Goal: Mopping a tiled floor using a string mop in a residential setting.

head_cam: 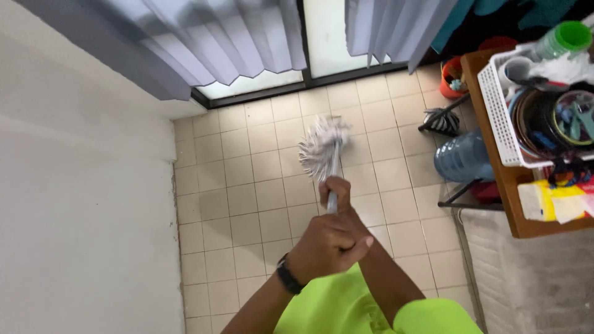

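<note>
String mop (323,148) head sits on the tiled floor (247,204), straight ahead of the grip, near the glass door (325,31). Left hand (328,244) clamped over handle top; right hand (335,190) wrapped lower on the handle. No wet streaks visible, so progress is unclear.

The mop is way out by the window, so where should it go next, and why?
Probably a short pull straight back toward the person. Both hands, left and right, grip the handle, and the mop sits far out near the window track, with tiles between it and the person.
</note>
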